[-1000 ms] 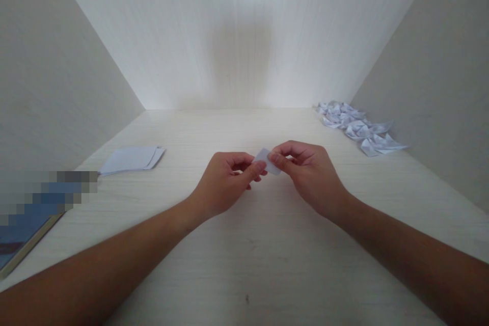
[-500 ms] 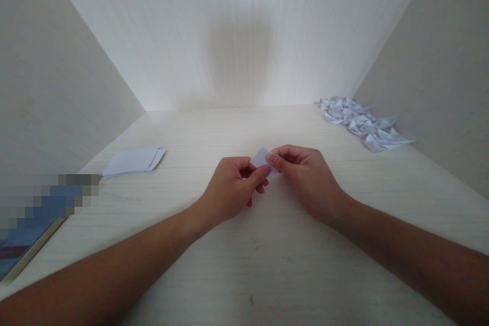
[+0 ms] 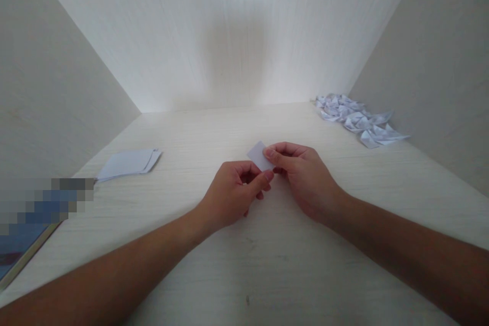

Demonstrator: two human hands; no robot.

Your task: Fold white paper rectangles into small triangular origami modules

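Note:
A small folded piece of white paper (image 3: 258, 153) is held between my two hands above the middle of the table, one corner pointing away from me. My right hand (image 3: 303, 175) pinches its right side, thumb on top. At the near corner, the thumb of my left hand (image 3: 237, 191) presses on the paper, with the other fingers curled beneath. The fingertips partly cover the paper, so its lower folds are hidden.
A stack of white paper sheets (image 3: 126, 162) lies on the left of the table (image 3: 198, 132). Several folded white paper boats (image 3: 357, 117) are heaped at the back right against the wall. A blue object (image 3: 30, 237), partly pixelated, sits at the left edge. Walls enclose the back and both sides.
My left thumb has slid down toward the paper's near corner, so more of the paper shows. My right hand keeps its pinch. The whole view has shifted slightly.

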